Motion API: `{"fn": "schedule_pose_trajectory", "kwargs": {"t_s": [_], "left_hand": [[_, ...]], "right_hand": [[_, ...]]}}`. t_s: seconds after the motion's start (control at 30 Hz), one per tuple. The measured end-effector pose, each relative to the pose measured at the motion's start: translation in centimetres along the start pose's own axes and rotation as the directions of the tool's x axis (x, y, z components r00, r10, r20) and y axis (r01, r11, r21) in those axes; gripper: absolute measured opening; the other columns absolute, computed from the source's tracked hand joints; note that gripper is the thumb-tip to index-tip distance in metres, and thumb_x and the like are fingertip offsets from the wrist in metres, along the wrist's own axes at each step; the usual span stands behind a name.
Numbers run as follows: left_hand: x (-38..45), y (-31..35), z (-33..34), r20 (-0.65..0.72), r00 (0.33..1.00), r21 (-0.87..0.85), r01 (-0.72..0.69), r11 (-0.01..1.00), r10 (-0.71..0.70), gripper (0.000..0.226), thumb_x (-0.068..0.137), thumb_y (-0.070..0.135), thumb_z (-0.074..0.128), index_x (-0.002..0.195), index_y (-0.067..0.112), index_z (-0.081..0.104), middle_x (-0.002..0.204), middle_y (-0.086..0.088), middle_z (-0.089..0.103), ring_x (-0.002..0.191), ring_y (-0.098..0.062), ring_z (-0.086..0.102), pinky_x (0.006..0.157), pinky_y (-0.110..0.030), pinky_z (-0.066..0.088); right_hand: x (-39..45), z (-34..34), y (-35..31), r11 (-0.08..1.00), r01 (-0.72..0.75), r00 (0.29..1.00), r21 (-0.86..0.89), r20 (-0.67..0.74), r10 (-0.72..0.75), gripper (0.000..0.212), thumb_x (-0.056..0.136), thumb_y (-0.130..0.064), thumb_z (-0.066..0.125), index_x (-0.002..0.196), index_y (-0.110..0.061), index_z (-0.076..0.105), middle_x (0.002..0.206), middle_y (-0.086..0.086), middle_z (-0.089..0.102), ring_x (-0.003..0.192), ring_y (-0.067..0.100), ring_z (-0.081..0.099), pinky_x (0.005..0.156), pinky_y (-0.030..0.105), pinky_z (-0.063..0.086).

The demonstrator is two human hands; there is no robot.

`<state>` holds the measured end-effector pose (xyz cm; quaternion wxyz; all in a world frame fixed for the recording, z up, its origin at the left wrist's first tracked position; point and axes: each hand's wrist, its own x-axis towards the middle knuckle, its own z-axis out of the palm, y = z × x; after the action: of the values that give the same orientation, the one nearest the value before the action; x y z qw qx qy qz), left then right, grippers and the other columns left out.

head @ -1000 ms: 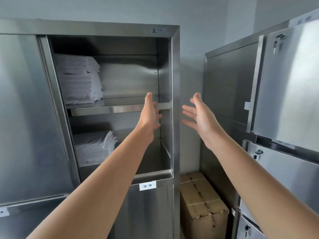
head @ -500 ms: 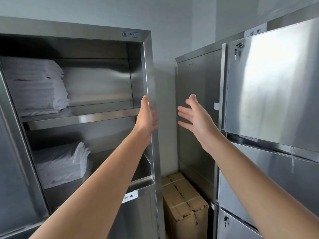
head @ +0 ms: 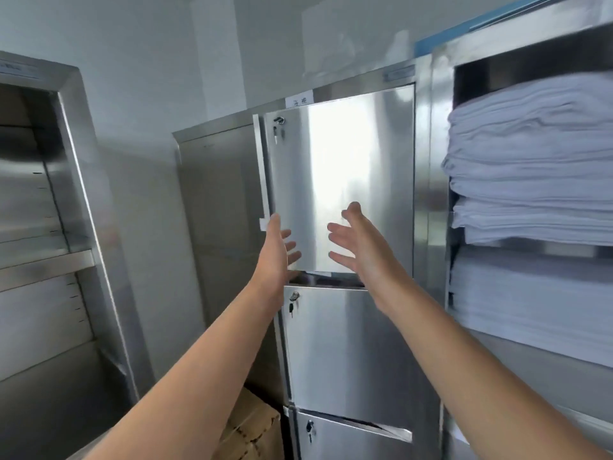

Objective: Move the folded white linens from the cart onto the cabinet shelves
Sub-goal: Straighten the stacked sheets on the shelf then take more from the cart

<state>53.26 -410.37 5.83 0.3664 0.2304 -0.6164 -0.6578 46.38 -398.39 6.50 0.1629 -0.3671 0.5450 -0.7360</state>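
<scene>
Both hands are raised, empty and released, palms facing each other. The left hand (head: pixel 277 249) and the right hand (head: pixel 360 245) hover in front of a closed steel door (head: pixel 341 180) with a key in its lock (head: pixel 279 120); neither touches it.

Folded white linens (head: pixel 530 161) fill the open cabinet shelves (head: pixel 537 249) at the far right, one stack above and another below. A second open cabinet (head: pixel 71 194) stands at the left, its visible shelves bare. The cart is out of view.

I judge the person is between loads and needs to go to the cart for more. Done well, that means sliding both palms under a stack, keeping it level so the folds hold, and setting it squarely on a free shelf. A cardboard box (head: pixel 252 426) on the floor between the cabinets could catch a foot.
</scene>
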Motion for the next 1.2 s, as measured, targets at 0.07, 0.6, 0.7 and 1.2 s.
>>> {"fn": "schedule_pose_trajectory", "kwargs": {"t_s": [0.07,0.6,0.7,1.2], "left_hand": [[0.0,0.1,3.2,0.055,0.998,-0.021,-0.013,1.0,0.014,0.06,0.101,0.064,0.026,0.135,0.021,0.051,0.14,-0.007,0.055,0.118,-0.022,0.058,0.108,-0.047,0.042],[-1.8,1.8,17.5,0.318,0.943,-0.047,-0.087,0.995,0.097,0.064,0.102,0.061,0.025,0.146,0.018,0.044,0.145,-0.007,0.049,0.126,-0.022,0.053,0.113,-0.047,0.037],[-1.7,2.0,18.2,0.317,0.943,-0.044,-0.09,0.995,0.1,0.064,0.102,0.061,0.025,0.146,0.019,0.044,0.146,-0.007,0.049,0.127,-0.023,0.053,0.112,-0.047,0.038],[-2.0,2.2,23.6,0.335,0.932,-0.028,-0.135,0.99,0.136,0.057,0.103,0.06,0.025,0.138,0.021,0.048,0.136,-0.004,0.055,0.121,-0.021,0.056,0.111,-0.046,0.039]], "right_hand": [[-0.2,-2.8,-0.9,1.0,0.014,0.998,-0.008,-0.06,-0.014,0.047,0.103,-0.053,0.033,0.138,-0.025,0.044,0.14,0.006,0.054,0.127,0.016,0.052,0.108,0.041,0.045],[-0.9,-15.2,-6.5,0.995,0.065,0.962,-0.08,-0.26,-0.084,0.055,0.105,-0.049,0.031,0.147,-0.015,0.039,0.142,0.011,0.052,0.13,0.021,0.051,0.111,0.044,0.043],[-0.9,-16.1,-6.5,0.992,0.079,0.96,-0.103,-0.26,-0.103,0.056,0.104,-0.051,0.03,0.148,-0.016,0.039,0.142,0.009,0.053,0.129,0.02,0.052,0.11,0.043,0.044],[-0.4,-22.1,-7.6,0.987,0.128,0.95,-0.097,-0.273,-0.15,0.05,0.104,-0.051,0.034,0.142,-0.02,0.043,0.139,0.006,0.055,0.126,0.016,0.054,0.109,0.043,0.045]]}}
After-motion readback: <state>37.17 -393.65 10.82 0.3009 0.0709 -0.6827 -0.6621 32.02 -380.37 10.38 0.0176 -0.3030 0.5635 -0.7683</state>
